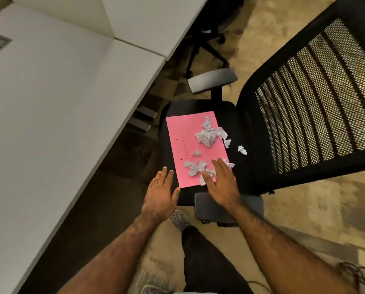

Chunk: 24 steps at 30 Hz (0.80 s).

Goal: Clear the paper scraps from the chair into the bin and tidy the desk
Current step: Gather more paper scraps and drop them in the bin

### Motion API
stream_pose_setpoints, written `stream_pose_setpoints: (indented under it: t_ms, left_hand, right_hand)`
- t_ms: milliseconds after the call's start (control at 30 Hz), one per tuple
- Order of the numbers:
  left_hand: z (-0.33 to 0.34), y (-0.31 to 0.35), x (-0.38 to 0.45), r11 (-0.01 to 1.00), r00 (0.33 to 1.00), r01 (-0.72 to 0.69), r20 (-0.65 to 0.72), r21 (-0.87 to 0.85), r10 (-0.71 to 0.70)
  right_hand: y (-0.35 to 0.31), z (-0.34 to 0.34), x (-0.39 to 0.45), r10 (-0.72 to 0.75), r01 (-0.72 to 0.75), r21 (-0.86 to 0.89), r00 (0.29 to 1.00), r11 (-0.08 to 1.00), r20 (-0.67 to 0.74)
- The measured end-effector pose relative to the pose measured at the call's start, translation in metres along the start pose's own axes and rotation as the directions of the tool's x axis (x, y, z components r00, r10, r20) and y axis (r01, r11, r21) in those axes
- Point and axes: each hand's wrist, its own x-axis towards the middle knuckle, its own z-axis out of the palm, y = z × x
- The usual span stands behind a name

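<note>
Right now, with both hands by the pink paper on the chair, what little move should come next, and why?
Probably sweep the right hand leftward, nudging the crumpled white paper scraps toward the middle of the flat pink sheet. That open hand already rests on the nearest scraps, and a few bits lie off the sheet on the black chair seat. The open left hand sits at the sheet's edge, ready to steady it.

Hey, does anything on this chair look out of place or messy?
Yes. A pink folder lies on the chair seat, with torn paper scraps scattered over it; a few have spilled onto the seat.
</note>
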Motion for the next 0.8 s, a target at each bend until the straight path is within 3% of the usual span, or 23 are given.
stream_pose_setpoints:
  t_ms: [200, 400, 600, 800]
  left_hand:
    - [0.018, 0.009, 0.057, 0.997, 0.997, -0.069, 0.040, 0.039, 0.068]
    - [0.054, 0.007, 0.108, 0.986, 0.982, -0.117, 0.163, 0.118, 0.097]
    - [0.096, 0.004, 0.151, 0.950, 0.952, -0.250, 0.225, 0.185, 0.207]
    - [0.123, 0.005, 0.183, 0.842, 0.883, -0.461, 0.236, 0.281, 0.404]
  right_hand:
    - [0.057, 0.000, 0.033, 0.265, -0.253, 0.161, 0.963, 0.954, -0.056]
    - [0.101, 0.018, 0.070, 0.337, -0.340, 0.200, 0.940, 0.919, 0.051]
    - [0.130, 0.049, 0.098, 0.218, -0.231, 0.098, 0.967, 0.968, 0.134]
    - [0.137, 0.079, 0.117, -0.123, 0.154, -0.102, 0.957, 0.983, 0.263]
